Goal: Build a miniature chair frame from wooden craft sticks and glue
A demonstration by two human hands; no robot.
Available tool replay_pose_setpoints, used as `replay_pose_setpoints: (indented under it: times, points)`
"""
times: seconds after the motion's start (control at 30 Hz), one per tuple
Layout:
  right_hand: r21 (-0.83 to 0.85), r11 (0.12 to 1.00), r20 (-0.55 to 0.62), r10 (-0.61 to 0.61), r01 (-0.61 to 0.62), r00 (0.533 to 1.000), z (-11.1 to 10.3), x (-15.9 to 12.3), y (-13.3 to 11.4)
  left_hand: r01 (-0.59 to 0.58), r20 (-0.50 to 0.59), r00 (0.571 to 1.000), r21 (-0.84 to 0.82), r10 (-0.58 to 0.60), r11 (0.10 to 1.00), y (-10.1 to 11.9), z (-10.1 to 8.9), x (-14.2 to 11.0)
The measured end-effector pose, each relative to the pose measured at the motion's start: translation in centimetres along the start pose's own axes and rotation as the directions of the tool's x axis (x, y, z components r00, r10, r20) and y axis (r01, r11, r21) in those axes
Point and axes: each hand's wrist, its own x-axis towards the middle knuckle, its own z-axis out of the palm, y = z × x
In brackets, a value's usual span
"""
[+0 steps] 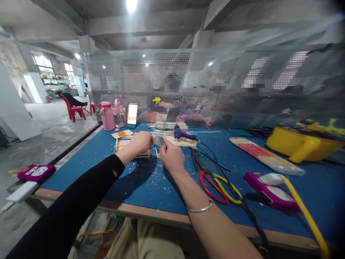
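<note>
My right hand (172,156) is closed on a flat grey blade (159,140), whose tip points toward my left hand. The fingers of my left hand (138,144) are pinched together by the far end of the blade; what is between them is hidden. Under and beside the left hand sits a small frame of pale wooden sticks (121,142). A short loose stick (156,151) lies between the hands amid scattered wood chips. Just beyond my right hand, a blue glue gun (184,135) rests on pale wooden strips (185,142).
Right of my hands lie scissors (215,187) with red and yellow handles, a packet of sticks (266,154), a purple power strip (272,192) and a yellow container (293,144). Pink bottles (107,117) and a phone (132,114) stand before the perforated metal screen (129,75); people are behind it.
</note>
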Motion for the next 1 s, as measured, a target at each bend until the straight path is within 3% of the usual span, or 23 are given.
replay_pose_setpoints:
  times: [0.17, 0.33, 0.6, 0.67, 0.77, 0.83, 0.87, 0.9, 1.0]
  points:
    - [0.065, 0.992, 0.057, -0.116, 0.112, 0.992, 0.6, -0.2, -0.5, 0.114, -0.131, 0.985, 0.039, -0.108, 0.993, -0.1, 1.6, -1.9]
    - [0.080, 0.970, 0.082, -0.235, 0.228, 0.969, 0.8, -0.7, -1.0, 0.136, -0.326, 0.936, -0.022, -0.135, 0.991, -0.2, 3.4, -3.3]
    - [0.029, 0.976, 0.063, -0.216, 0.214, 0.974, 1.1, -0.7, -1.0, 0.088, -0.382, 0.918, -0.060, -0.105, 0.994, 0.0, 3.9, -3.4]
    - [0.000, 0.989, 0.060, -0.148, 0.148, 0.987, 0.9, -0.5, -0.7, 0.049, -0.482, 0.871, -0.105, -0.094, 0.993, -0.2, 3.6, -4.2]
    - [0.047, 0.998, -0.038, -0.050, 0.052, 0.998, 0.5, -0.1, 0.2, 0.010, -0.685, 0.711, -0.212, -0.156, 0.977, -2.0, 3.2, -6.2]
    - [0.108, 0.994, -0.108, 0.009, 0.003, 0.994, 0.2, 0.2, 0.7, 0.045, -0.732, 0.630, -0.300, -0.260, 0.953, -4.1, 3.3, -7.6]
    - [0.134, 0.991, -0.136, 0.033, -0.014, 0.990, 0.1, 0.4, 0.9, 0.070, -0.715, 0.631, -0.335, -0.301, 0.940, -5.3, 3.4, -8.1]
    - [0.159, 0.987, -0.161, 0.050, -0.025, 0.986, 0.0, 0.5, 1.0, 0.087, -0.669, 0.666, -0.368, -0.329, 0.926, -6.5, 3.6, -8.6]
    - [0.226, 0.974, -0.199, 0.074, -0.027, 0.977, 0.1, 0.8, 1.2, 0.100, -0.479, 0.810, -0.455, -0.339, 0.885, -8.8, 4.1, -9.0]
